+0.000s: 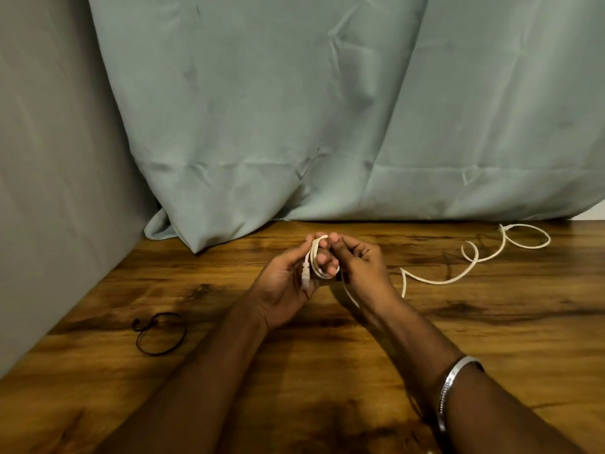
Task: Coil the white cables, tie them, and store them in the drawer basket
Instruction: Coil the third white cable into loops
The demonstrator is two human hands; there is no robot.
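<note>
While your left hand [284,283] is curling its grip around the small coil of white cable [316,257] above the desk [229,322], your right hand [360,267] is pinching the same loops. The cable's loose tail is trailing right across the wood. A black tie [160,334] is lying left.

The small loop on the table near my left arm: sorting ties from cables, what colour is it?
Black; the small loop shows clearly in the head view, lying on the wooden table.
</note>
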